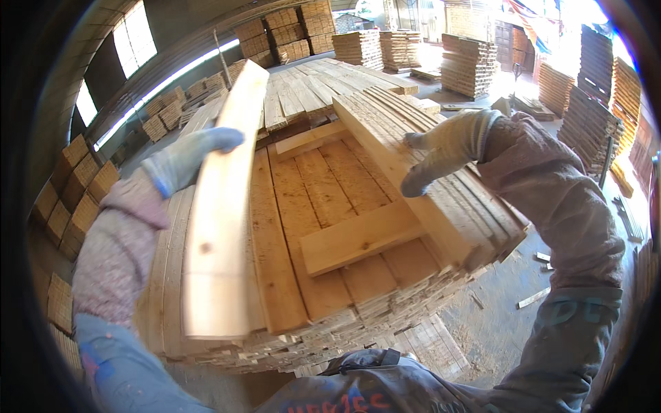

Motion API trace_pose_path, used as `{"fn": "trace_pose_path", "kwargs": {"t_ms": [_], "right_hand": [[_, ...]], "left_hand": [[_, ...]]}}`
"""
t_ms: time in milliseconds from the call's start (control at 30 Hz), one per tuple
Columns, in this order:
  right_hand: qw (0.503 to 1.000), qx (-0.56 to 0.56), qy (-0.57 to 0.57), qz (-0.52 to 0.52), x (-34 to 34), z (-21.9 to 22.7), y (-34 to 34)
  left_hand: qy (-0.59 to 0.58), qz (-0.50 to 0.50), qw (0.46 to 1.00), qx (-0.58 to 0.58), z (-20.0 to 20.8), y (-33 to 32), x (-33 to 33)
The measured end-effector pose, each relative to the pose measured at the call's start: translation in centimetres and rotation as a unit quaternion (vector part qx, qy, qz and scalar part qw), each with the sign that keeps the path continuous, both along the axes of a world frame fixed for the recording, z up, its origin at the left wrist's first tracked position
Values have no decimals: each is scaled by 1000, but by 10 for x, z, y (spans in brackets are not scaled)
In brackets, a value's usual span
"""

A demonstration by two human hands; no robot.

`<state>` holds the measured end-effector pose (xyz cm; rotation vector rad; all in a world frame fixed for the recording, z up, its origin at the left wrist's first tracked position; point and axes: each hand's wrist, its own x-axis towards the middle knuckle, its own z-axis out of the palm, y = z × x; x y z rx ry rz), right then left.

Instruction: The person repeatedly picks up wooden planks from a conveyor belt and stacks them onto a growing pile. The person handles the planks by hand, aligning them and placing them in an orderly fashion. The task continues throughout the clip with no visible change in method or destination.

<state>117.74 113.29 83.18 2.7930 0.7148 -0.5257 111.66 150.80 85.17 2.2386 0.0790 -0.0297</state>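
Observation:
My left hand, in a glove, grips a long pale wooden board by its side, with the fingers reaching over its face. The board is tilted up over the left part of the stack and slightly blurred at its near end. My right hand, also gloved, hovers at a row of boards standing on edge on the right. Its thumb and fingers are spread; whether they touch the row I cannot tell. Between my hands, flat boards form the stack's top, with two short crosspieces lying across them.
Beyond lies another layer of flat boards. Tall stacks of lumber stand at the back and right, and bundled timber is piled along the left wall. Wood scraps and sawdust lie on the floor to the right.

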Motion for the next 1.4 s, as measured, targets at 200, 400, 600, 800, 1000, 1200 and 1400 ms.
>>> {"fn": "trace_pose_path", "kwargs": {"t_ms": [200,400,600,800,1000,1200,1400], "right_hand": [[981,157,24,111,27,13,-32],[887,413,119,-167,130,-71,-151],[711,673,201,-41,117,-101,-86],[691,698,45,183,155,-121,-54],[672,502,-424,342,71,-84,-100],[351,899,-259,-38,-182,-100,-103],[120,915,-379,-63,-367,-183,-114]], "left_hand": [[30,43,998,47,-76,-124,96],[-79,-67,989,-108,-120,-136,105],[-34,-105,970,-215,-146,-154,75],[-141,-152,971,-119,-147,-97,102],[-134,-165,945,-251,-64,-123,79],[-224,-351,905,-80,-1,-204,77],[-193,-580,789,-67,-48,-381,-56]]}}
